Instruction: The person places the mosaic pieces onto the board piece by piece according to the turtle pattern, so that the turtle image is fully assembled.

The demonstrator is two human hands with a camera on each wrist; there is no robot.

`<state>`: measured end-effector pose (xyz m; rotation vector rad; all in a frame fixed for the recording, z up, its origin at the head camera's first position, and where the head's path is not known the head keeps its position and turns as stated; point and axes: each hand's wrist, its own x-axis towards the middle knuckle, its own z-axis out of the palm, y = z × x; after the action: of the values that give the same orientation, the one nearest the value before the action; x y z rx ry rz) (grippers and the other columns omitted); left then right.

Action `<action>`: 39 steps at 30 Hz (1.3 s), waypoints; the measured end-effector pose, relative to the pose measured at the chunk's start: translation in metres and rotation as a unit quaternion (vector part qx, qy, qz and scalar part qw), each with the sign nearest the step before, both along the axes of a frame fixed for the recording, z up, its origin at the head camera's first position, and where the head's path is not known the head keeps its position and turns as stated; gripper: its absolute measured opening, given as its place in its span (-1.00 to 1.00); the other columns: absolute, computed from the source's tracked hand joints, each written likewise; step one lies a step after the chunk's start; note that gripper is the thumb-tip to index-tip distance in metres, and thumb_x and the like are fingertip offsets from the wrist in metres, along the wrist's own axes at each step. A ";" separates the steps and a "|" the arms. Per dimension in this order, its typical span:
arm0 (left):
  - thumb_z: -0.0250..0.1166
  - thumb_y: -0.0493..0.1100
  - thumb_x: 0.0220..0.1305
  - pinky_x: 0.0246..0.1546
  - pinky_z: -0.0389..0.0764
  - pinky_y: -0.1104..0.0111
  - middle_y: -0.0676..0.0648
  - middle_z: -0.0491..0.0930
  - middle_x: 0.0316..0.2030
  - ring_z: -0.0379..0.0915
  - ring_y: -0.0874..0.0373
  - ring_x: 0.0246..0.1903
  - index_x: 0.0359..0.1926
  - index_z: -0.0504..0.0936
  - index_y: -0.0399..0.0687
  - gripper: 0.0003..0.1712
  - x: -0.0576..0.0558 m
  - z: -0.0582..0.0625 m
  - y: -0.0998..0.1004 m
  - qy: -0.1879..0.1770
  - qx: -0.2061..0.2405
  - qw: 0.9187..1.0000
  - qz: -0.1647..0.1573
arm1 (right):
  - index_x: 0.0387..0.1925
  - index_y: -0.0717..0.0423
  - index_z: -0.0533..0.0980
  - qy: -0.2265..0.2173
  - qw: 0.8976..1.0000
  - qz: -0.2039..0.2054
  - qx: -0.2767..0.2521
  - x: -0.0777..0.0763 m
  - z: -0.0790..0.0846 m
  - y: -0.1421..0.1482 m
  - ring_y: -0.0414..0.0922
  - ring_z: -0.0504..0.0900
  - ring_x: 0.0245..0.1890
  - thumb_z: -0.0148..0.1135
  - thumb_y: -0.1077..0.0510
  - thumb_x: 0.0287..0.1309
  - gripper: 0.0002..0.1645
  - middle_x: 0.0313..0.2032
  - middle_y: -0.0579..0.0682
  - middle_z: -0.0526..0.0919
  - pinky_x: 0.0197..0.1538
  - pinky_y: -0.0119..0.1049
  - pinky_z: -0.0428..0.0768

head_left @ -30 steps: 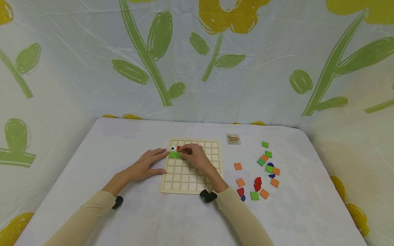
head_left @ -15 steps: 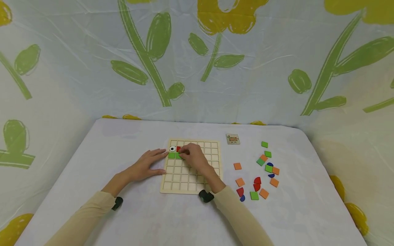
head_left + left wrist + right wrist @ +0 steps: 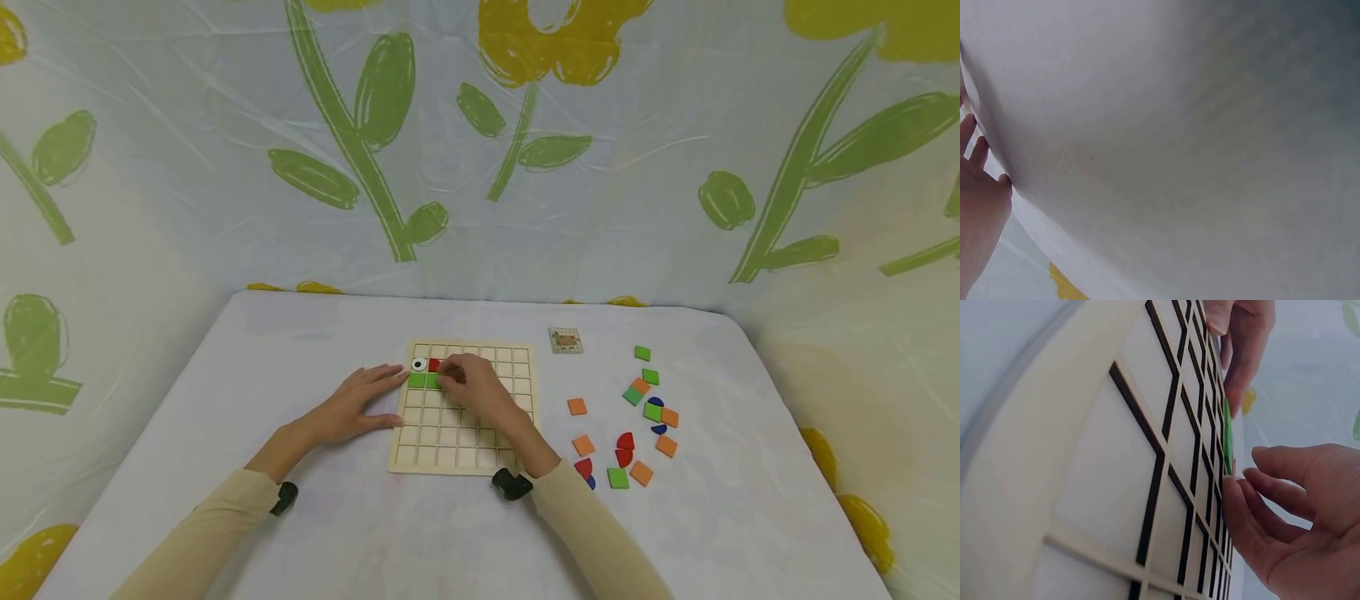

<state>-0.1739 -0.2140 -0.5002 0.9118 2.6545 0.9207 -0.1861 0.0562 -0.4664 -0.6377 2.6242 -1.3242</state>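
Note:
A wooden grid board (image 3: 427,457) lies on the table in front of me in the head view. In its upper left cells sit a white round eye piece (image 3: 419,364) and two green square tiles (image 3: 417,381), with a red tile (image 3: 434,365) right of the eye. My right hand (image 3: 476,390) reaches over the board, its curled fingertips at the red tile, partly hiding it. The right wrist view shows thumb and fingers (image 3: 1291,512) close together at the board's surface beside a green tile (image 3: 1228,437). My left hand (image 3: 363,402) rests with spread fingers against the board's left edge.
Loose orange squares (image 3: 577,407), green squares (image 3: 618,478), red quarter-round pieces (image 3: 625,441) and blue half-round pieces (image 3: 659,429) are scattered right of the board. A small picture card (image 3: 566,340) lies behind, to the upper right. A flowered curtain (image 3: 637,208) stands behind the table.
My right hand stays at the red tile with slight finger and wrist shifts. The left hand keeps its place at the board's edge. The head view drifts slightly.

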 end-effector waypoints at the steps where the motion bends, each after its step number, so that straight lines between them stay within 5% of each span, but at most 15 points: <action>1: 0.41 0.10 0.34 0.49 -0.18 -0.26 -0.22 0.19 0.54 -0.02 -0.22 0.54 0.55 0.28 -0.12 -0.10 0.000 0.000 0.000 0.001 -0.001 1.000 0.001 | -0.01 0.27 0.64 -0.001 1.000 0.002 0.000 0.001 0.000 0.002 -0.03 0.68 -0.10 0.26 0.25 0.42 -0.79 -0.10 0.07 0.71 0.00 -0.19 0.65; 19: 0.42 0.12 0.33 0.50 -0.18 -0.24 -0.20 0.20 0.54 -0.02 -0.21 0.54 0.56 0.28 -0.11 -0.08 0.001 0.000 0.002 -0.002 -0.011 1.000 0.008 | 0.02 0.27 0.63 -0.016 0.999 -0.026 -0.032 0.029 0.008 0.050 -0.02 0.68 -0.04 0.27 0.20 0.42 -0.75 -0.08 0.06 0.72 0.10 -0.16 0.67; 39: 0.41 0.13 0.34 0.49 -0.16 -0.27 -0.23 0.20 0.53 -0.01 -0.25 0.53 0.55 0.28 -0.12 -0.09 0.002 0.002 0.002 0.001 -0.005 1.000 0.007 | -0.04 0.23 0.65 0.023 0.996 -0.081 -0.015 0.057 0.012 0.105 -0.06 0.67 -0.10 0.36 0.23 0.34 -0.79 -0.15 -0.04 0.71 0.10 -0.06 0.67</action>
<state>-0.1724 -0.2117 -0.4979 0.8950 2.6682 0.9077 -0.1295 0.1609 -0.4543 -0.4735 2.7481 -1.4096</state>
